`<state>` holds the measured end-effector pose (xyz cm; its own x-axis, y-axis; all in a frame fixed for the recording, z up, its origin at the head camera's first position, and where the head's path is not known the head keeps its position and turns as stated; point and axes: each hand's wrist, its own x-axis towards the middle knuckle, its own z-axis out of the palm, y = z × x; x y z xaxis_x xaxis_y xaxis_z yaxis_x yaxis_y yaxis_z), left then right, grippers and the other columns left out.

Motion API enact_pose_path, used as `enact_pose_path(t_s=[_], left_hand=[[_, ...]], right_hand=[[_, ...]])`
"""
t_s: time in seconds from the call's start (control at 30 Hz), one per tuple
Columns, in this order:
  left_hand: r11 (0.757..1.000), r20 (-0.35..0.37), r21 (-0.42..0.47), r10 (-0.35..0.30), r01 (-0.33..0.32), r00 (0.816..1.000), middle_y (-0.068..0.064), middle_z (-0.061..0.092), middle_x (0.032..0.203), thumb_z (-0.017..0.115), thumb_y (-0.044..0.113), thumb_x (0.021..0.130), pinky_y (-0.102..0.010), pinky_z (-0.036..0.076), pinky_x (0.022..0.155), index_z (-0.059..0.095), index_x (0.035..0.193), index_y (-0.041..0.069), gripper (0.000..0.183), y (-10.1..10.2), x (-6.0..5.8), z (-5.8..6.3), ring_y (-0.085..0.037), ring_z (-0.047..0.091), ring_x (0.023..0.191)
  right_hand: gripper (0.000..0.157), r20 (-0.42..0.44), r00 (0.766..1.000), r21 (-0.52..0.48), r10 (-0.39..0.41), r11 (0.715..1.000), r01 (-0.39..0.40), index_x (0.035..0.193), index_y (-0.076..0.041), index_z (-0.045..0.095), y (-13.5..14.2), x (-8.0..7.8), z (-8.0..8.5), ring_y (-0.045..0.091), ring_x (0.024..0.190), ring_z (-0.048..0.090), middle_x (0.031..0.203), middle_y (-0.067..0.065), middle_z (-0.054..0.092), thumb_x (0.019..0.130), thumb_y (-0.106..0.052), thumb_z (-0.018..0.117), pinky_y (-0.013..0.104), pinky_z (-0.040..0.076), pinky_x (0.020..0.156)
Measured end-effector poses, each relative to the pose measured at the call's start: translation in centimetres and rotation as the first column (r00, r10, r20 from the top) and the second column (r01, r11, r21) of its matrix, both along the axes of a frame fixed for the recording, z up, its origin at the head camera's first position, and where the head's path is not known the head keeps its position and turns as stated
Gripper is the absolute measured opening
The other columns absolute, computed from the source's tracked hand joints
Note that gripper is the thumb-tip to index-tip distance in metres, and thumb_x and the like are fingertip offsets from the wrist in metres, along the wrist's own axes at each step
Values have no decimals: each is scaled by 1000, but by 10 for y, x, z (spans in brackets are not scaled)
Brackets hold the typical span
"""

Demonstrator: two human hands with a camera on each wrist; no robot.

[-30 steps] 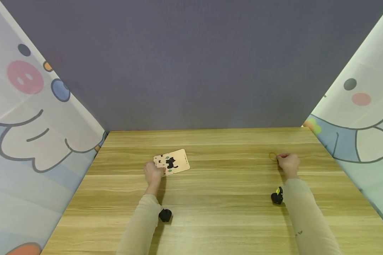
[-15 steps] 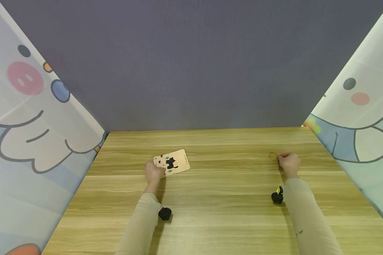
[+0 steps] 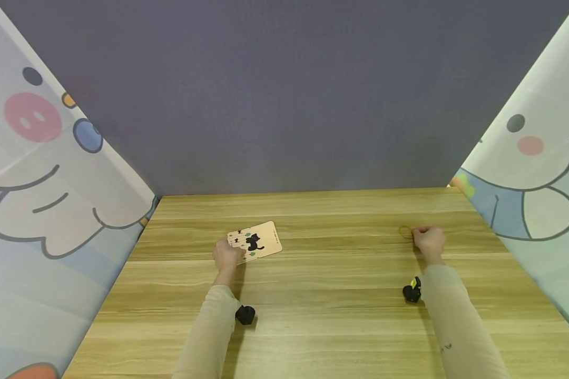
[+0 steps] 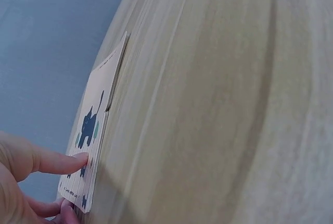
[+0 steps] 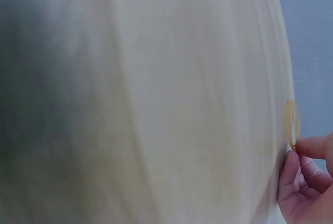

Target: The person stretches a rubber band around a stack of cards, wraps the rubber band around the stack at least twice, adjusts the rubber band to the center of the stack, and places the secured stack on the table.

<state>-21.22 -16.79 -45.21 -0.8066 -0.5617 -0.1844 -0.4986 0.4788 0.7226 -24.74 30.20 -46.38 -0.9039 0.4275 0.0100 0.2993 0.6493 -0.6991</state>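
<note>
On the left of the table, my left hand (image 3: 226,255) grips the near-left end of a flat cream stack of cards (image 3: 268,238) printed with a black cat, small bows and green leaves. In the left wrist view the thumb (image 4: 57,162) presses on the top face of the stack, with other fingers curled at its end. Over at the right, my right hand (image 3: 429,241) pinches a thin yellow rubber band (image 3: 404,232) between thumb and finger. Its loop points left in the head view and stands out from the fingertips in the right wrist view.
The wood-grain table (image 3: 332,295) runs back to a dark grey panel (image 3: 294,105). Cartoon-printed curtains flank it on the left (image 3: 71,189) and right (image 3: 540,173). Black wrist cameras (image 3: 245,315) protrude beside both sleeves.
Both hands, the card stack and the rubber band stay almost in place. The head view has shifted very slightly.
</note>
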Motion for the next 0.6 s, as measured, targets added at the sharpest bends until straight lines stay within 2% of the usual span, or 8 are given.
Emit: enact_pose_path(t_s=[0.13, 0.3, 0.43, 0.53, 0.6], left_hand=[[1000, 0, 11, -3, 3, 1000, -16, 51, 76, 74, 4, 65, -24, 34, 41, 39, 56, 6, 37, 0, 0, 1, -24, 41, 68], [1000, -1, 27, 9, -9, 1000, -22, 55, 85, 74, 3, 65, -35, 48, 53, 44, 60, 3, 31, 1, 1, 1, -30, 47, 76], [1000, -4, 18, 15, -14, 1000, -27, 56, 93, 75, 3, 63, -46, 52, 69, 54, 69, -4, 23, 1, 0, 2, -37, 51, 87], [1000, 4, 27, 10, -10, 1000, -29, 56, 95, 75, 3, 63, -47, 52, 71, 56, 75, -8, 25, 0, 0, 3, -39, 51, 89], [1000, 6, 31, 7, -7, 1000, -29, 56, 96, 76, 4, 63, -47, 52, 71, 57, 78, -8, 27, 0, 0, 3, -39, 51, 90]], right_hand=[[27, -34, 999, 26, 2, 1000, -1, 91, 14, 62, -1, 0, 1, 41, 83, 53, 84, 26, 61, 83, -10, 50, 48, 49, 71], [26, -26, 999, 2, -18, 1000, 18, 91, 14, 61, 0, -1, 3, 38, 79, 54, 82, 25, 61, 84, -10, 52, 44, 49, 67], [21, -43, 998, -86, -39, 996, 35, 87, 10, 63, 1, -1, 3, 25, 62, 56, 72, 17, 61, 83, -10, 57, 31, 50, 54], [20, -52, 998, -140, -45, 989, 37, 88, 7, 63, 1, 0, 5, 14, 56, 52, 72, 13, 62, 83, -11, 59, 22, 46, 48], [23, -36, 999, -162, -33, 986, 27, 93, 7, 63, -1, 1, 8, 9, 58, 50, 79, 14, 63, 84, -13, 57, 17, 43, 47]])
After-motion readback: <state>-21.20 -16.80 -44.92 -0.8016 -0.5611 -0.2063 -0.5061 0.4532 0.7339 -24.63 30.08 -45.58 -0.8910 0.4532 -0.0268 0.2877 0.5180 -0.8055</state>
